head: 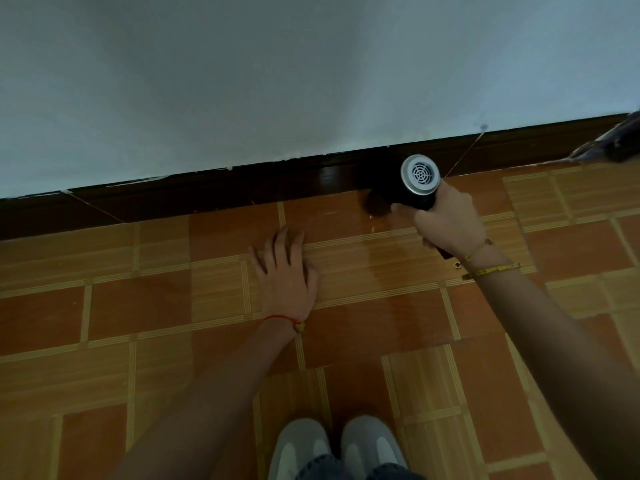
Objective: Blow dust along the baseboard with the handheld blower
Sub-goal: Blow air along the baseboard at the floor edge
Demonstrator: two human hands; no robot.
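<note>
**Blower held low against the baseboard**

Blower [414, 183], black with a round silver grille facing up toward the camera, sits right of centre, its front end pointed down at the line where wall meets floor.

A pale wall [277, 71] fills the upper half of the view. Its lower edge meets the dark wooden baseboard [214, 192], which runs as a slanting band from lower left to upper right, with chipped paint along its top edge. Below it the floor [138, 341] of orange and striped tan tiles spreads to the bottom edge, with plenty of bare tile to the left of the arms and along the baseboard.

The right hand [450, 220] grips the blower's handle with fingers curled round it; yellow bracelets circle the wrist. The left hand [287, 271] rests flat on the floor with fingers straight and spread, near the baseboard but apart from it; a red string is tied at the wrist.

Two white shoes [332, 448] stand together at the bottom edge. A dark, blurred object [613, 143] lies against the baseboard at the far right edge.
</note>
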